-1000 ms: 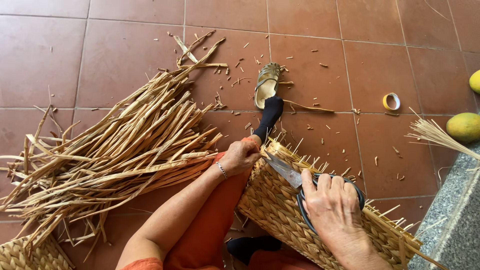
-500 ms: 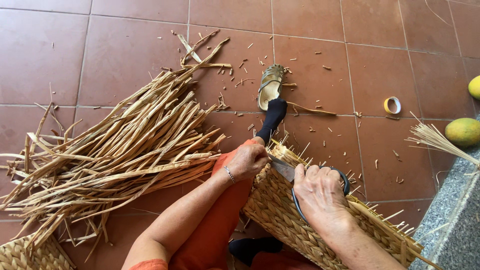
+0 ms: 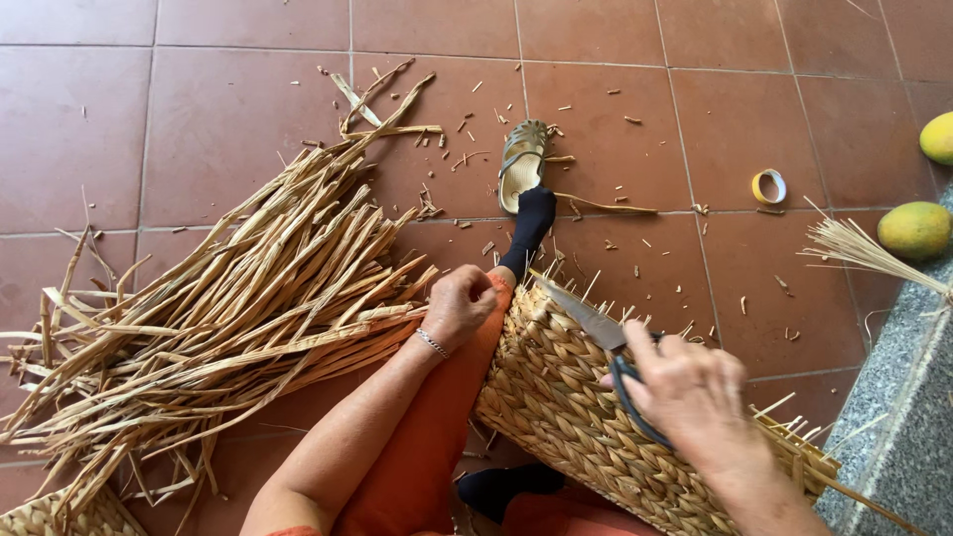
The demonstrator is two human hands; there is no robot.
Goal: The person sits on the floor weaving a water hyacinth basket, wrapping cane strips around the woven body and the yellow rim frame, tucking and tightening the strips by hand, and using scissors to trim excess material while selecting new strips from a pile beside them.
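Observation:
A woven straw basket (image 3: 576, 407) leans against my orange-trousered leg, with cut straw ends sticking up along its rim. My right hand (image 3: 690, 397) grips dark-handled scissors (image 3: 596, 323), whose blades point up-left over the basket's rim. My left hand (image 3: 459, 303) is closed on the basket's left edge at my knee; a thin bracelet circles that wrist. My foot in a black sock (image 3: 529, 226) stretches toward a sandal (image 3: 522, 164) lying on the tiles.
A big heap of dried straw strips (image 3: 228, 318) covers the floor at left. Short straw clippings litter the red tiles. A tape roll (image 3: 768, 186), two yellow-green fruits (image 3: 913, 228), a loose straw bundle (image 3: 859, 248) and a grey stone ledge (image 3: 908, 437) lie at right.
My right hand has slid the scissors up-left along the basket's rim toward my left hand. The left hand stays at the basket's edge.

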